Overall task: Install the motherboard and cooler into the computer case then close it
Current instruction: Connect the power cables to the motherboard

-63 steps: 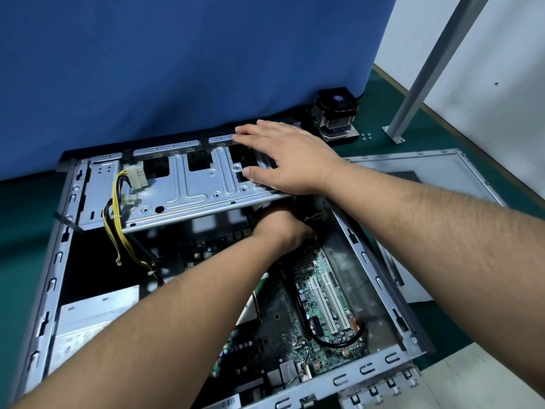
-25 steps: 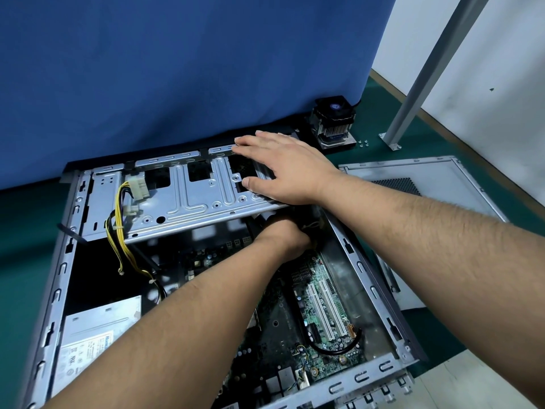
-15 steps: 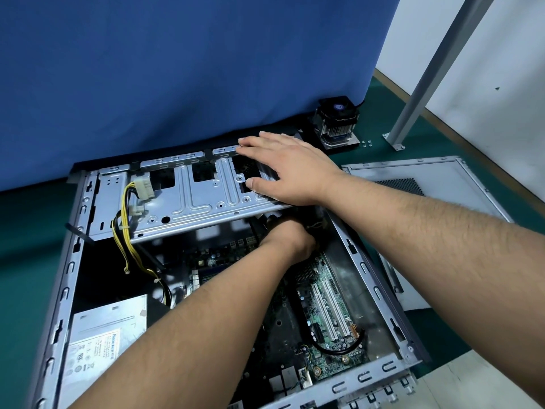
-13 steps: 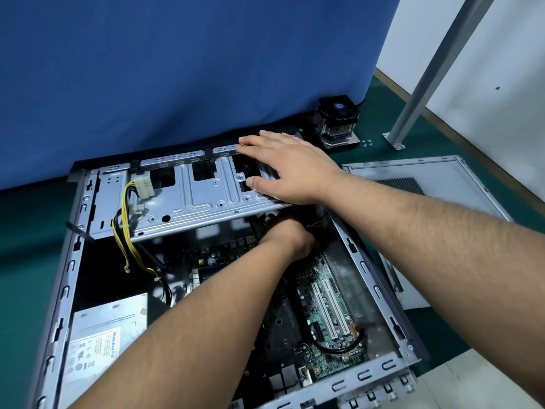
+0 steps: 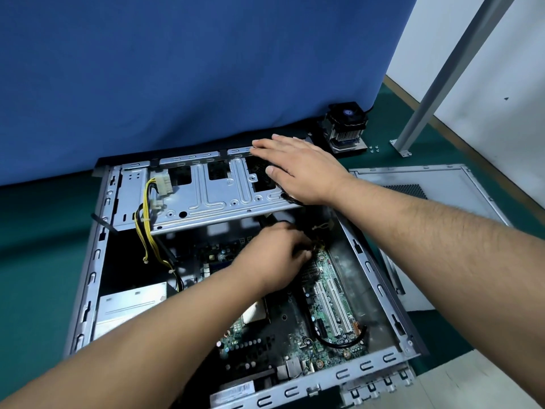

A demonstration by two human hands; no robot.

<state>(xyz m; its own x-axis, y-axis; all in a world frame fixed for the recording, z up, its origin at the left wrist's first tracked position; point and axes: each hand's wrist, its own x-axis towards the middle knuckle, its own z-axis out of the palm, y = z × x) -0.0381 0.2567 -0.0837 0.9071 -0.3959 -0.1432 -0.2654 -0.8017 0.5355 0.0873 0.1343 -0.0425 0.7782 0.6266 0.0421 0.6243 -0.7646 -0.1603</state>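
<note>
Reaching into the open computer case [image 5: 88, 278], you have two hands at work on one machine. Your right hand [image 5: 300, 169] lies flat, fingers straight and spread, pressing on the far right end of the single silver drive cage [image 5: 218, 199] that spans the case's far side. Your left hand [image 5: 277, 255] is down below that cage, fingers curled around small wires at the far right corner of the motherboard [image 5: 321, 308]; exactly which wire they pinch cannot be made out. The one motherboard lies flat in the bottom of the case, with two white expansion slots [image 5: 333, 302] showing side by side near its right edge and one black cable [image 5: 342, 340] looping at its near corner. One power supply [image 5: 129, 305] sits in the near left of the case, and a bundle of yellow and black wires [image 5: 144, 219] runs from it up to a white connector [image 5: 163, 183] lying on the cage. The single cooler [image 5: 346, 128] stands outside the case, on the green mat [image 5: 35, 249] beyond your right hand. One side panel [image 5: 427, 184] lies flat on the mat just right of the case.
</note>
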